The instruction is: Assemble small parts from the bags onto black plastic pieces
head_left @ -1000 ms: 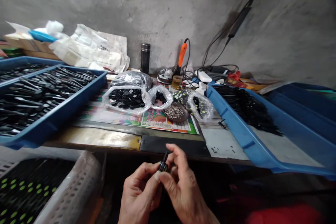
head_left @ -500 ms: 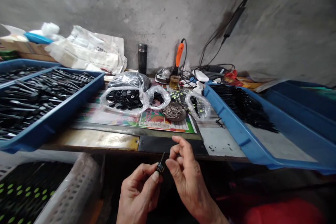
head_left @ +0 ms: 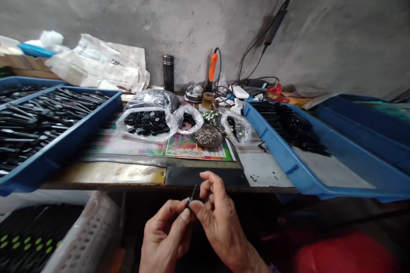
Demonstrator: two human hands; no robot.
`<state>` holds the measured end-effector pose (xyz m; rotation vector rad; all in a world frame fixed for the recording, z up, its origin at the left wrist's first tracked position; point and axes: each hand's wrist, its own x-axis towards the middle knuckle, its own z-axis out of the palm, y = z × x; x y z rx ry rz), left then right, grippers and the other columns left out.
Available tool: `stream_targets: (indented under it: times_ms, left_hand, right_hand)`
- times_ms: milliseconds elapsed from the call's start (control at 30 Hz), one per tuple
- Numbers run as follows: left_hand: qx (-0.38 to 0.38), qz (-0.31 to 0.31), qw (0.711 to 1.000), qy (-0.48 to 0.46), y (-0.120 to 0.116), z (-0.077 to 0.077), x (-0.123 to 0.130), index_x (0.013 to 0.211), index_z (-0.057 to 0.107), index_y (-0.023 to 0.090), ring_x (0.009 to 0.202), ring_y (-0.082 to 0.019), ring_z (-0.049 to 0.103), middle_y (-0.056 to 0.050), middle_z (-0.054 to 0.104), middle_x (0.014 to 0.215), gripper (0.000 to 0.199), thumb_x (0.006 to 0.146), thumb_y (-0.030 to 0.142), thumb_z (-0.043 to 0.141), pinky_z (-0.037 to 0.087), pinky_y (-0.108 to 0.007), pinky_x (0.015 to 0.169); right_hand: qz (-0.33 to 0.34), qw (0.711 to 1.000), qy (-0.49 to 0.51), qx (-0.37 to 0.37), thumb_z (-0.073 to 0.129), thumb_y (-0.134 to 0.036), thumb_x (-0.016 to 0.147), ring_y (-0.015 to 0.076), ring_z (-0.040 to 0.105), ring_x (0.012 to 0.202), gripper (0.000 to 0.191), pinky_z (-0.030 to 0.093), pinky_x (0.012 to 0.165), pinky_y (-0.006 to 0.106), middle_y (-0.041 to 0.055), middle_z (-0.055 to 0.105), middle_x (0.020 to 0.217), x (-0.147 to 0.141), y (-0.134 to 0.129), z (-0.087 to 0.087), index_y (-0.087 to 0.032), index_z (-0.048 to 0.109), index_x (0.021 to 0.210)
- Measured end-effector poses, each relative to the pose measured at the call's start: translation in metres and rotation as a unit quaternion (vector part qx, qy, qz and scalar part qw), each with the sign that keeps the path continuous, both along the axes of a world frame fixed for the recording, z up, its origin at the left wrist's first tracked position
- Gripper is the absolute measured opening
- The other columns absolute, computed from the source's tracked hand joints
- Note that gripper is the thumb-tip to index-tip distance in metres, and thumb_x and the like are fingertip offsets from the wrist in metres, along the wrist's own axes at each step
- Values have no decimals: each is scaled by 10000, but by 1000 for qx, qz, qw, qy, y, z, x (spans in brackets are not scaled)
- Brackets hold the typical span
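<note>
A small black part (head_left: 191,200) with a thin dark shaft pointing up is pinched between the thumb and forefinger of my left hand (head_left: 169,230), in front of the table edge. My right hand (head_left: 221,222) touches the same part with its thumb tip; its other fingers are bent, with the forefinger raised above. Beyond the hands lie a plastic bag of black discs (head_left: 147,123), a smaller bag of black pieces (head_left: 188,120), a round dish of small metal screws (head_left: 207,136) and a bag of black and yellow-green pieces (head_left: 237,127).
Blue trays of long black pieces flank the work area, one at left (head_left: 60,153) and one at right (head_left: 293,168). An orange-handled tool (head_left: 212,67) and a black flask (head_left: 168,72) stand near the wall. A white basket (head_left: 83,234) sits below left.
My right thumb has moved left onto the black part, where it was apart before. The whole view has shifted slightly, with the table things now further left.
</note>
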<state>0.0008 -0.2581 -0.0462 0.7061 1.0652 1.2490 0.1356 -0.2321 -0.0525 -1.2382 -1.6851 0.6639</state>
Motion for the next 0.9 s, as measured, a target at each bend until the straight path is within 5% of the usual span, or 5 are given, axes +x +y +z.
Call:
stream_targets:
  times_ms: [233,467,733,900]
  left_hand:
    - [1,-8,1000,-1,2,-2,-2,805,734,159,418,-42,351,60,445,526,350,701,481,823,262,-149,387]
    - [4,4,1000,7,-1,-1,3,794,728,146,405,-35,352,50,478,520,359,704,480,821,263,-149,388]
    - [-5,16,1000,-11,2,0,4,809,720,151,405,-36,341,71,434,497,382,683,493,832,256,-141,387]
    - [-9,11,1000,-5,1,-3,4,815,726,155,394,-37,340,71,438,489,387,680,502,830,256,-146,381]
  right_hand:
    - [16,995,-52,87,528,-368,989,144,546,665,214,446,559,224,-5,512,768,-3,-2,3,-206,500,852]
    - [-23,970,-147,194,310,-358,1073,141,539,574,345,396,535,247,-7,505,676,-9,0,-3,-204,457,802]
    - [10,990,-76,120,352,-539,1049,136,562,590,422,403,533,233,-10,543,697,-6,2,-3,-197,502,851]
    - [-10,980,-121,158,346,-439,1068,136,570,585,360,418,536,228,-4,548,697,-6,-1,-1,-199,491,841]
